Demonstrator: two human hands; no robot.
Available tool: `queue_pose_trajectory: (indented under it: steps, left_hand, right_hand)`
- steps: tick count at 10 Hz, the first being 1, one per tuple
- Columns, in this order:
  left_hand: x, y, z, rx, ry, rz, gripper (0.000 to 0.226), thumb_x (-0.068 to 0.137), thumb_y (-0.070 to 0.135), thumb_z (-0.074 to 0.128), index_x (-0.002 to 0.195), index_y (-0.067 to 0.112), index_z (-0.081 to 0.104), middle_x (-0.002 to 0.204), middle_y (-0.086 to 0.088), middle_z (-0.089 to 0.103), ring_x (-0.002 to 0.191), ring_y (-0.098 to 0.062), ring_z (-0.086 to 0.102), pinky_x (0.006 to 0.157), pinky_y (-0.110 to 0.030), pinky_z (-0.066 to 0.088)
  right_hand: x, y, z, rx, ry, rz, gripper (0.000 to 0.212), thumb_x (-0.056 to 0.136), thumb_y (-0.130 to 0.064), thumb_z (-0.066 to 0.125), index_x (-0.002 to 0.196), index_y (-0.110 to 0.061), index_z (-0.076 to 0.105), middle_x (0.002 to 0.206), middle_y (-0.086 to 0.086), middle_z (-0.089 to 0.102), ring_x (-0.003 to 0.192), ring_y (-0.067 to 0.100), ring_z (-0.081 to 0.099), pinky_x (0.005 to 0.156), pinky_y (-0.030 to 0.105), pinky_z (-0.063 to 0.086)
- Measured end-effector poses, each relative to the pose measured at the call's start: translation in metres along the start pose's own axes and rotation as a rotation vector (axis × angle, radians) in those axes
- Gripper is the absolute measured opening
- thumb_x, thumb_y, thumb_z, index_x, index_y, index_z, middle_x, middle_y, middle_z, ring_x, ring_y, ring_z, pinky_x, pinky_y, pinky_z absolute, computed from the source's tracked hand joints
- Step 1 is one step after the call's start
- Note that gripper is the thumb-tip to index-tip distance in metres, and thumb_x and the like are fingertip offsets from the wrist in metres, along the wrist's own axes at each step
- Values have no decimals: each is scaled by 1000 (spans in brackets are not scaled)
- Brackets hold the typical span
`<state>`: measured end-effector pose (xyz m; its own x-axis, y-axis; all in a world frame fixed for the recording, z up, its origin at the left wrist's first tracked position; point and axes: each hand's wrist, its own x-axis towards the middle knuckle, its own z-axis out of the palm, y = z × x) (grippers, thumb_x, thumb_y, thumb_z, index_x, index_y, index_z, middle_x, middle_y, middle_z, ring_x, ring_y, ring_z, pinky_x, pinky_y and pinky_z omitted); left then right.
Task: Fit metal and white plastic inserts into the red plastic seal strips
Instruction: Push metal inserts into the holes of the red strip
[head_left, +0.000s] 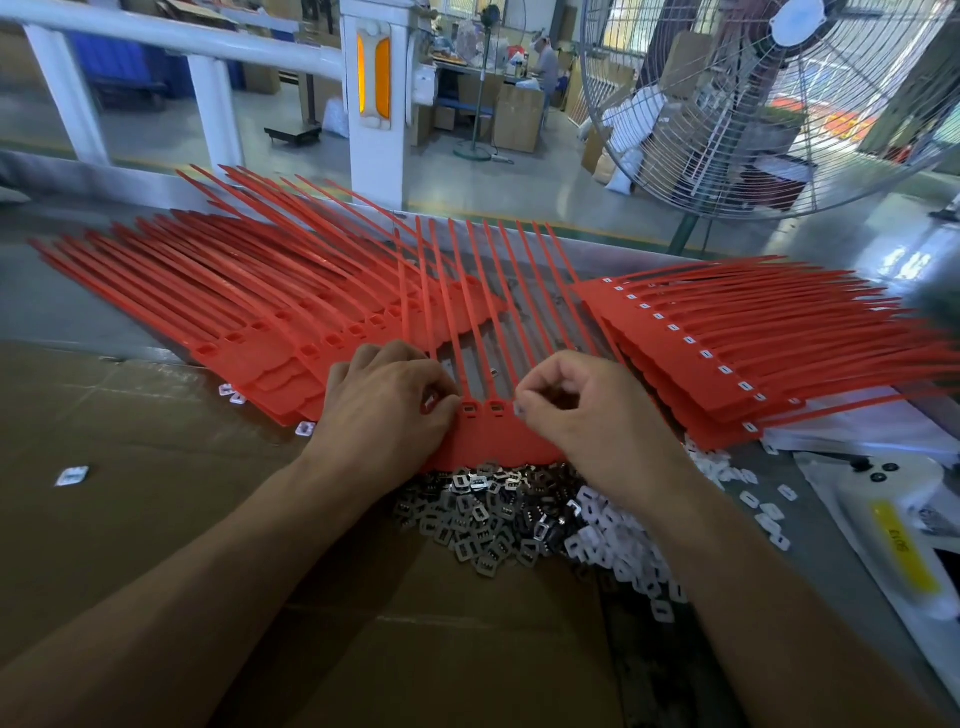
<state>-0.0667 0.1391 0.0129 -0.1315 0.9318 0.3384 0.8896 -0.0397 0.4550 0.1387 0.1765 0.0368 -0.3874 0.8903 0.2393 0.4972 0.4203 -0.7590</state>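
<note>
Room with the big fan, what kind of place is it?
Most likely a factory workshop. Stacks of identical red strips cover the bench, piles of metal pieces wait for fitting, and a big fan stands on the concrete floor.

Seal stacks (291, 332) (727, 358) flank the hands; insert heap (498, 514) crowds near edge; cardboard (130, 467) left looks mostly free.

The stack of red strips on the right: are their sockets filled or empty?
Filled. Each socket in the right stack of red strips shows a white insert; the left stack's sockets look empty.
</note>
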Motion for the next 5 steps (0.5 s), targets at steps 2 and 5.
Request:
queue_pose_trajectory:
  steps: [2,5]
  left_hand:
    - [0,0,0,-7,1,0,17,95,47,60,104,39,72,124,15,55,123,-14,39,96,-31,19]
    - [0,0,0,-2,-4,-6,18,95,48,59,105,38,72,124,15,55,124,-14,39,95,-31,19]
  right_hand:
    - [6,14,-5,-3,98,106,10,96,-20,72,93,-30,73,89,-14,74,79,-8,66,63,2,42]
    - [20,20,4,-65,123,122,9,96,-17,72,98,-26,74,90,-15,71,83,-13,62,63,-1,40]
